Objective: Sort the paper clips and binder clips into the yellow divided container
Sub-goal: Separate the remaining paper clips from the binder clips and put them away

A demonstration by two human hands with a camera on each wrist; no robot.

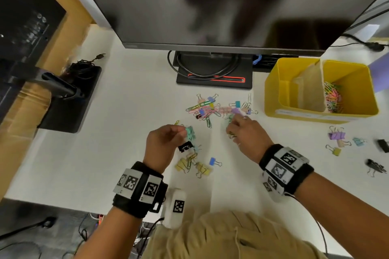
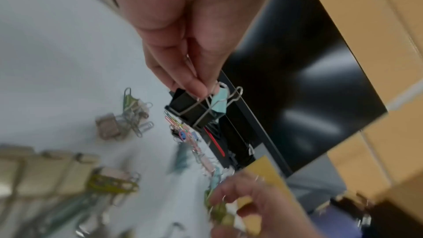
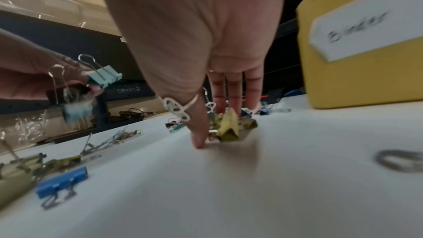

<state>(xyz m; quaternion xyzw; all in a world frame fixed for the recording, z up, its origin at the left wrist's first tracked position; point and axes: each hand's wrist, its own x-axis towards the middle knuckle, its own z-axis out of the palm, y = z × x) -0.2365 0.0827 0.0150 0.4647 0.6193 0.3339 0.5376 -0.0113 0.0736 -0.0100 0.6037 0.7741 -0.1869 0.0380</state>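
A dark monitor stands across the far side of the white desk in front of me, its stand behind the clips. To the far right sits the yellow divided container; its right compartment holds a heap of coloured paper clips, and I cannot make out anything in the left one. Between the stand and my hands lies a mixed pile of clips, and nearer me, between my wrists, a small cluster of yellowish binder clips with a blue binder clip beside it. A few more binder clips lie scattered near right. My left hand is raised off the desk, fingertips pinching the wire handles of a black binder clip and a teal binder clip together. My right hand reaches down, thumb tip touching the desk, thumb and fingers closing around a yellow binder clip that rests on the surface.
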